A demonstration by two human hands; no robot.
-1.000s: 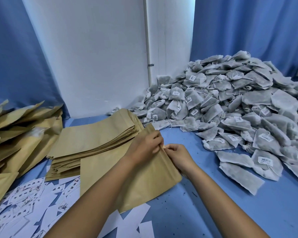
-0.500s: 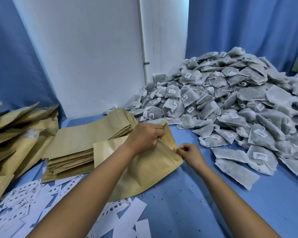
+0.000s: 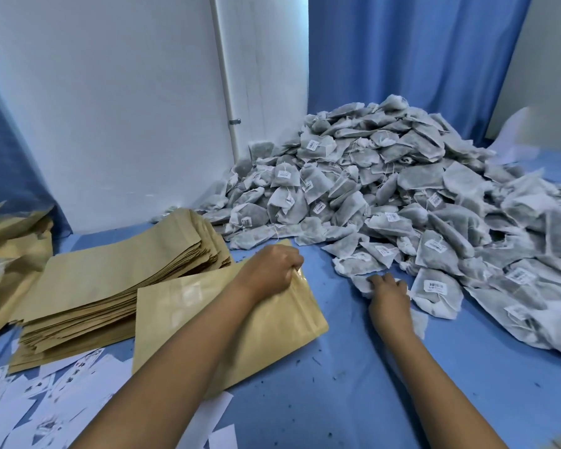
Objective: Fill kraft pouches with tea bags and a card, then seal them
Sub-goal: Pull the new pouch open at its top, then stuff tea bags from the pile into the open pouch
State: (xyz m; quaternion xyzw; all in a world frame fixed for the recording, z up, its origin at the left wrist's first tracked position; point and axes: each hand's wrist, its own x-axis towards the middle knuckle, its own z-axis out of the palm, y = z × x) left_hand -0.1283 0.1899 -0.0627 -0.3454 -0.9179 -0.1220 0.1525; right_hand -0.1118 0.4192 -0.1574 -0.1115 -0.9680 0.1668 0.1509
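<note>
I look down on the blue cloth-covered table (image 3: 353, 400), where everything for the work lies. The largest thing on it is the big grey heap of mesh tea bags with small white labels (image 3: 386, 176), which fills the far right side. On the left is the thick stack of flat, empty brown kraft paper pouches (image 3: 110, 280), and at the left edge I see a pile of fuller kraft pouches (image 3: 10, 254); I judge these are already filled, but I cannot tell if they are sealed. At the bottom left, loose white printed paper cards (image 3: 46, 413) are scattered.

The single kraft pouch in work (image 3: 272, 325) lies flat between the stack and the heap, its mouth pointing away from me. My left hand (image 3: 269, 268) pinches the top edge of this pouch with curled fingers, and it seems to lift one lip to open the mouth. My right hand (image 3: 387, 294) is at the near foot of the heap, fingers bent down over one grey tea bag (image 3: 360, 281); whether it has it gripped, I cannot tell.

So for this pouch the filling is only at its beginning: no tea bag is visibly inside it and no card either, and the sealing is left to do.
</note>
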